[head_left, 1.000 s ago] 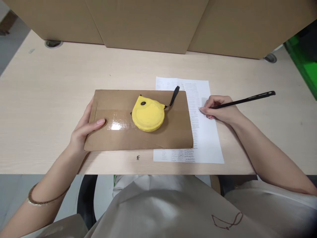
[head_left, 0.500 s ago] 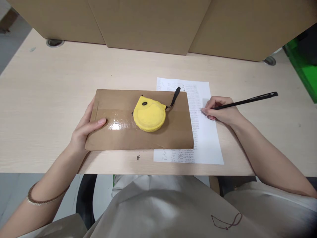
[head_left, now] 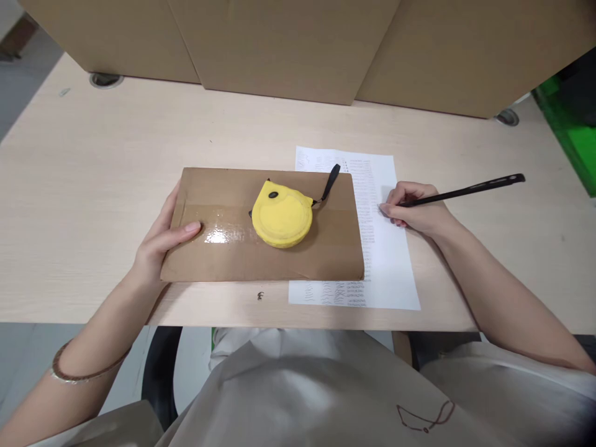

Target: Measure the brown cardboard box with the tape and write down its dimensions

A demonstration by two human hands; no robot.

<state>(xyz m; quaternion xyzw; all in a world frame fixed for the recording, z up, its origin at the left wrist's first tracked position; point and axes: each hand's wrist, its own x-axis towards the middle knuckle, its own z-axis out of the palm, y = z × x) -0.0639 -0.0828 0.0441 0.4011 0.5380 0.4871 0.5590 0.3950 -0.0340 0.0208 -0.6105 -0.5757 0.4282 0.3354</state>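
Observation:
My left hand [head_left: 161, 239] grips the left end of a flat brown cardboard box [head_left: 214, 261], thumb on top and the other fingers mostly hidden at its side. Clear tape shines across the box. On it lies a round yellow chick-shaped pouch [head_left: 284, 217] with a black eye and a short black strap [head_left: 331, 181] sticking out to the right. Part of a white sheet of paper [head_left: 395, 273] with rows of small writing is covered by the box. Over the sheet's right edge, my right hand [head_left: 412, 206] is closed around a slender black pen [head_left: 475, 187], whose tip I cannot make out.
Tall cardboard panels [head_left: 288, 49] stand along the back of the pale wooden table [head_left: 93, 198]. Cable holes sit near the left panel [head_left: 106, 80] and the right panel [head_left: 507, 117]. A small dark mark [head_left: 260, 296] shows near the front edge. Something green [head_left: 565, 136] is beyond the right side.
The whole view has shifted very slightly. Both hands, the box, the pouch and the pen keep their places relative to each other.

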